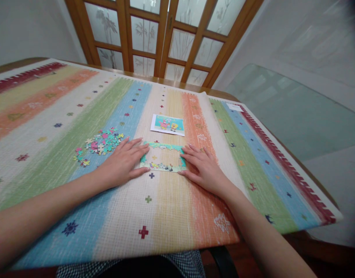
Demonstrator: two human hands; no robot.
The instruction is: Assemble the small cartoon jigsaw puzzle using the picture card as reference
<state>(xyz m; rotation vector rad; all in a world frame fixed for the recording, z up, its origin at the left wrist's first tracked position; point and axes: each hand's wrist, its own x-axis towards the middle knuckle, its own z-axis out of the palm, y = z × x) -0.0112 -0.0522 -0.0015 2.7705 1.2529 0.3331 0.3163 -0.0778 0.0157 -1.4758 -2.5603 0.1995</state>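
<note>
Just below mid-frame, the left hand and right hand are resting with fingers spread, touching opposite ends of a puzzle border, which is enclosing bare striped cloth. Loose pieces are lying left of centre; a picture card is lying beyond the border, near mid-frame.

Pieces left of puzzle frame, card behind

Ahead of you stand wood-framed doors with frosted panes (plant patterns decorate them). Pale walls rise on both sides; a striped cloth covers your table.
</note>
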